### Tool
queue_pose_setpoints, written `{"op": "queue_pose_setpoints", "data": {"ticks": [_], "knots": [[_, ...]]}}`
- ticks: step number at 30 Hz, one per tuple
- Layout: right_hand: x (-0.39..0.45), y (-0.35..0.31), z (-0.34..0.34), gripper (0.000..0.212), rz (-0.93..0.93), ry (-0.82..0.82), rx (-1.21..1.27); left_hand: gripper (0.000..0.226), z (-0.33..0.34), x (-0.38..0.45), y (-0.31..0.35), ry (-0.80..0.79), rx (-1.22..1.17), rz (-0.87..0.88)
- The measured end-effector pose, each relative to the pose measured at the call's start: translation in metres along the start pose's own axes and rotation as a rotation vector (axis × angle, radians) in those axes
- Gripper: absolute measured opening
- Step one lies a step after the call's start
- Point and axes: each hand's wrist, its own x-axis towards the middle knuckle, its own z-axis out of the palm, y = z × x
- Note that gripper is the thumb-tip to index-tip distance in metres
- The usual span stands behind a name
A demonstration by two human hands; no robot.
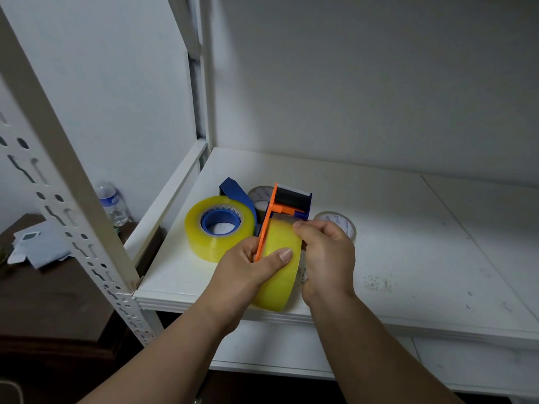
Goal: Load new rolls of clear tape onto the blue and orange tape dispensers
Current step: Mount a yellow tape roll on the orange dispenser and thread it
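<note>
Two hands work at the shelf's (408,258) front edge, near its left corner. The left hand (248,269) has its grip closed around the tape roll (280,275) and the flat plate of the orange dispenser (267,225), thumb pressed across the roll's face. The right hand (326,252) pinches at the roll's top edge, apparently picking at the loose tape end.

This roll looks thick and full, so probably fairly heavy for its size, with a stiff core but a slick, glossy outer wrap; holding it across the width, as here, should stop it slipping. The thin plate seems rigid, though its cutter end is best avoided.

Just behind, toward the left edge, the blue dispenser (233,189) lies with a second yellowish roll (218,225) already seated on its blue hub. Farther back sit two spent cardboard cores (344,225). No containers stand on the shelf.
</note>
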Motion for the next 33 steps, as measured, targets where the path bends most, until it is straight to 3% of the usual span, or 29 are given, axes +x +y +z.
{"op": "queue_pose_setpoints", "data": {"ticks": [6,11,25,33], "knots": [[-0.001,0.005,0.006,0.012,-0.063,0.022,-0.057,0.052,-0.001,-0.001,0.003,0.005,-0.011,-0.042],[-0.001,0.006,0.013,0.010,-0.004,0.014,-0.037,0.062,-0.004,0.002,0.009,0.035,0.067,-0.072],[-0.006,0.001,0.024,0.011,0.115,-0.011,0.040,0.041,-0.017,0.010,0.018,0.091,0.306,0.018],[0.000,-0.001,0.020,0.009,0.194,-0.029,0.036,0.062,-0.012,0.006,0.014,0.060,0.255,0.066]]}}
